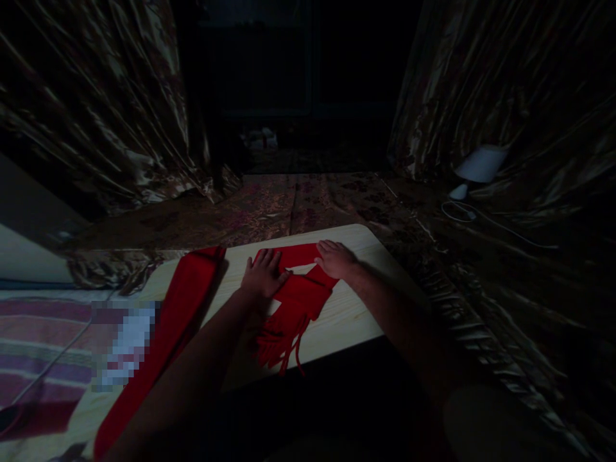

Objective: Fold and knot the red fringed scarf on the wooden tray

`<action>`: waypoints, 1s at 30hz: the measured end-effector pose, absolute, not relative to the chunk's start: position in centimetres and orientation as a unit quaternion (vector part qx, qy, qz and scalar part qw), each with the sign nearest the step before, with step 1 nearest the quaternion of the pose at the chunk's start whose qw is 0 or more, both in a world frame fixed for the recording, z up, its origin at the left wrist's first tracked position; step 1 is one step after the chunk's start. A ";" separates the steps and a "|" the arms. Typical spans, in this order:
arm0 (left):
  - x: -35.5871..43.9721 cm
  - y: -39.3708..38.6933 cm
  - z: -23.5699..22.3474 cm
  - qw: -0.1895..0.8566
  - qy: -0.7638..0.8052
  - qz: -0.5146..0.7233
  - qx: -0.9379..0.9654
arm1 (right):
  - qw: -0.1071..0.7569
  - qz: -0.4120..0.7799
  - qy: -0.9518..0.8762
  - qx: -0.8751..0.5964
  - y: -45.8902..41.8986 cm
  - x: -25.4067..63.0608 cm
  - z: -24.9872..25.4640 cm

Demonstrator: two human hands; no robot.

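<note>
A red fringed scarf (301, 292) lies folded on a pale wooden board (356, 321), with its fringe hanging toward me. My left hand (264, 274) rests on the scarf's left part, fingers spread. On its upper right corner lies my right hand (335, 259), fingers stretched out flat. Between the hands a gap in the folds lets the pale board show through. A long strip of red cloth (192, 282) runs down the board's left side, partly hidden behind my left forearm; whether it joins the scarf I cannot tell.
A small white lamp (482, 163) with a cord stands at the right, beside patterned curtains (447, 83). Patterned cloth (298, 199) covers the surface beyond the board. Striped bedding (43, 346) with a thin cable lies at the left. The room is dim.
</note>
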State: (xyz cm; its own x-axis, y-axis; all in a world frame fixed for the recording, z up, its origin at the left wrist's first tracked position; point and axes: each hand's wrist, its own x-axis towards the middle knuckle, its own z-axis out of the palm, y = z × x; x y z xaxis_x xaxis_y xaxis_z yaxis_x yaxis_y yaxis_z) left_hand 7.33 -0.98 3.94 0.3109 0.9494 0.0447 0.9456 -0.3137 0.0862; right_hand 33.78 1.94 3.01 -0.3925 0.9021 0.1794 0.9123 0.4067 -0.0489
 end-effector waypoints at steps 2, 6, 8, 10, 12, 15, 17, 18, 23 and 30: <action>7.1 -0.7 3.2 0.030 0.590 0.032 0.806 | 0.092 -0.014 -0.821 -0.563 2.3 34.6 2.0; 6.9 -0.7 2.6 0.038 0.588 0.033 0.807 | 0.127 -0.006 -0.809 -0.574 2.2 35.5 1.1; 7.0 -0.8 2.6 0.041 0.591 0.033 0.805 | 0.146 -0.004 -0.801 -0.581 2.0 35.6 1.1; 7.0 -0.7 2.7 0.042 0.598 0.035 0.800 | 0.160 0.005 -0.795 -0.585 1.9 35.6 1.1; 7.1 -0.7 2.7 0.046 0.603 0.034 0.795 | 0.168 0.016 -0.788 -0.592 1.8 35.6 1.2; 7.2 -0.6 2.7 0.054 0.603 0.030 0.795 | 0.175 0.023 -0.774 -0.608 1.7 35.4 1.4; 7.1 -0.7 2.6 0.057 0.599 0.045 0.798 | 0.179 0.024 -0.769 -0.613 1.6 35.4 1.5; 6.9 -0.9 2.6 0.057 0.598 0.070 0.796 | 0.183 0.027 -0.770 -0.611 1.7 35.3 1.6; 4.8 -1.3 2.6 0.122 0.709 0.340 0.605 | 0.244 0.065 -0.737 -0.627 2.2 35.8 1.5; 4.6 -0.2 2.9 0.178 0.760 0.308 0.544 | 0.312 0.136 -0.632 -0.696 3.5 36.8 1.9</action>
